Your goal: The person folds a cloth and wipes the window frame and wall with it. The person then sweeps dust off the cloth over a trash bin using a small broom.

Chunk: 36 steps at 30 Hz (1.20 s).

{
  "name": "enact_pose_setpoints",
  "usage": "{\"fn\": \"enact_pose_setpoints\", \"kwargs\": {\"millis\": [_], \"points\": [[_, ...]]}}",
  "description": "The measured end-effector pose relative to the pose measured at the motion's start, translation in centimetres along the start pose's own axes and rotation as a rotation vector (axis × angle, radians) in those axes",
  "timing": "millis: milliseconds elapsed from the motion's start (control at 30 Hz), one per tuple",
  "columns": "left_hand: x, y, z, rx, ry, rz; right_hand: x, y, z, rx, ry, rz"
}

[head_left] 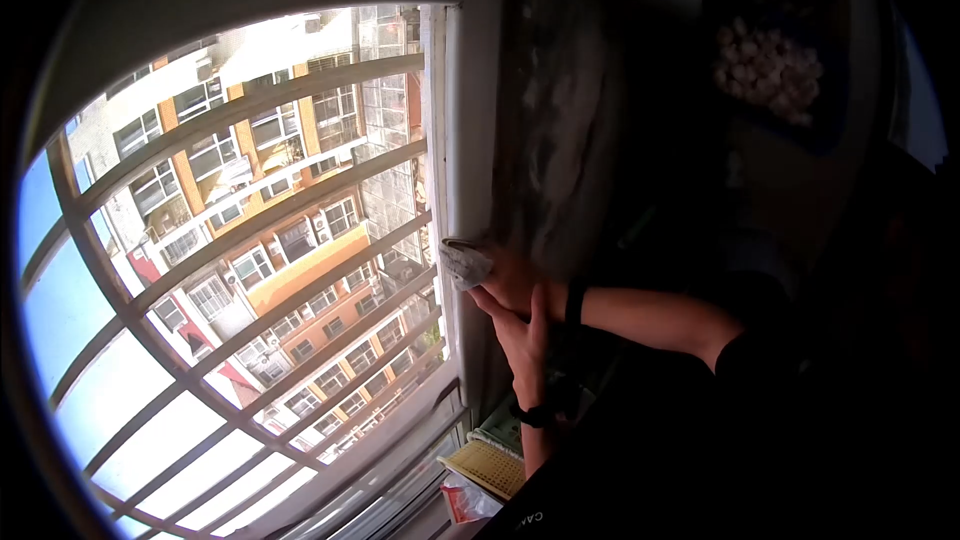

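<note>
The view lies on its side, with the sky toward the left edge. My right hand (515,278), in shadow, is closed on a crumpled grey-white cloth (467,265) against the inner edge of the white window frame (472,120). Its wrist bears a dark band. My left hand (518,338) lies against the right hand, thumb apart and fingers stretched toward the cloth's lower edge; the fingertips are partly hidden. A dark watch or band (537,415) is on the left wrist.
Curved bars (265,180) cross the window, with orange and white buildings outside. A yellow woven basket (485,468) and a red-and-white packet (465,500) are near the lower frame. Pale, rounded pieces (768,70) fill a dark container at upper right. Deep shadow hides much there.
</note>
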<state>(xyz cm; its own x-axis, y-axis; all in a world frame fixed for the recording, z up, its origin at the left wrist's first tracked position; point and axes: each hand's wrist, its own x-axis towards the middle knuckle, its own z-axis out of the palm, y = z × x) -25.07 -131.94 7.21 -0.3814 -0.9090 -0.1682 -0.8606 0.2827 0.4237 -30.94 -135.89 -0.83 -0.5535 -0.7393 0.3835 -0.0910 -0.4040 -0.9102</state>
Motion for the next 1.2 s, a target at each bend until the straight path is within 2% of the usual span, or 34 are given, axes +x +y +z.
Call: {"fn": "enact_pose_setpoints", "kwargs": {"millis": [133, 233, 333, 367, 467, 567, 633, 833, 1067, 1200], "points": [[-0.8, 0.5, 1.3, -0.113, 0.059, -0.031, -1.0, 0.8, -0.4, -0.21, -0.172, -0.133], [0.2, 2.5, 2.5, -0.241, 0.01, -0.143, 0.2, 1.8, -1.8, -0.334, -0.158, -0.242], [2.1, 2.3, 3.6, -0.265, -0.041, -0.087, 2.3, 2.3, -4.3, -0.421, -0.24, -0.18], [2.8, 2.9, 3.7, -0.255, -0.066, -0.055, 3.1, 2.3, -5.8, -0.428, -0.231, -0.145], [5.7, 8.6, 3.5, -0.229, -0.131, 0.028, 6.0, 3.2, -7.8, -0.401, 0.046, -0.108], [7.9, 9.2, 4.1, -0.228, -0.143, 0.119, 8.2, 3.9, -9.7, -0.382, 0.133, -0.172], [8.3, 8.1, 4.7, -0.236, -0.103, 0.219, 8.2, 4.3, -9.6, -0.391, 0.117, -0.164], [7.3, 7.6, 2.3, -0.242, -0.135, 0.186, 7.7, 3.0, -7.6, -0.247, 0.215, -0.069], [6.1, 5.3, -0.5, -0.09, -0.119, 0.235, 7.0, 0.7, -5.3, -0.148, 0.302, -0.027], [4.5, 4.6, -2.3, -0.101, -0.143, 0.251, 5.6, -0.2, -4.1, -0.174, 0.252, 0.037]]}}
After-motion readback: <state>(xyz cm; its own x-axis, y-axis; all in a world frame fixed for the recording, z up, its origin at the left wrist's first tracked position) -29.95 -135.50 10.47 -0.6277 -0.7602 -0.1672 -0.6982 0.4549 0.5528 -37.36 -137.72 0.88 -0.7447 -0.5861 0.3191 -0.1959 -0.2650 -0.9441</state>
